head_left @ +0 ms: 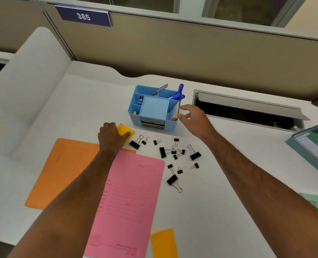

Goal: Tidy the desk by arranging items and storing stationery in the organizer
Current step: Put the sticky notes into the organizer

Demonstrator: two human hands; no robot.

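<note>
Your left hand (111,135) pinches the yellow sticky-note pad (125,130), light and flexible, best held by its edges; right hand (192,118) hovers open beside the organizer (152,125).

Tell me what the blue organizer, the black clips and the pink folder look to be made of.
Blue organizer: likely moulded plastic, with smooth matte walls and thin, even dividers.
Black clips: seemingly painted metal bodies with bare silvery wire handles that glint.
Pink folder: probably thin card or paper, flat, matte, with printed lines.
</note>
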